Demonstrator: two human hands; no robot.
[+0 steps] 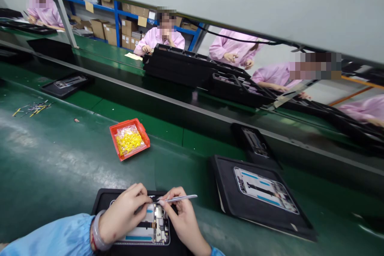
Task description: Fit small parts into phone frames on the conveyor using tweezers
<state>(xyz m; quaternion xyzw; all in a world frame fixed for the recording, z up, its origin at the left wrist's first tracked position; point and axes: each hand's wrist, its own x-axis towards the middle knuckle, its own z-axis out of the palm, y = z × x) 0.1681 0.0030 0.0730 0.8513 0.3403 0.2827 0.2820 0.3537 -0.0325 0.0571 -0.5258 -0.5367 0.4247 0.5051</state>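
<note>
My left hand rests curled over an open phone frame that lies in a black tray at the near edge of the green bench; its fingertips pinch together at the frame's top edge. My right hand sits just right of it, closed on metal tweezers whose free end points right. Both hands meet over the top of the phone frame. What the left fingertips hold is too small to see.
An orange tray of small yellow parts lies ahead to the left. A second black tray with a phone frame lies to the right. Loose yellow scraps lie far left. Other people in pink coats work beyond the conveyor, behind stacked black trays.
</note>
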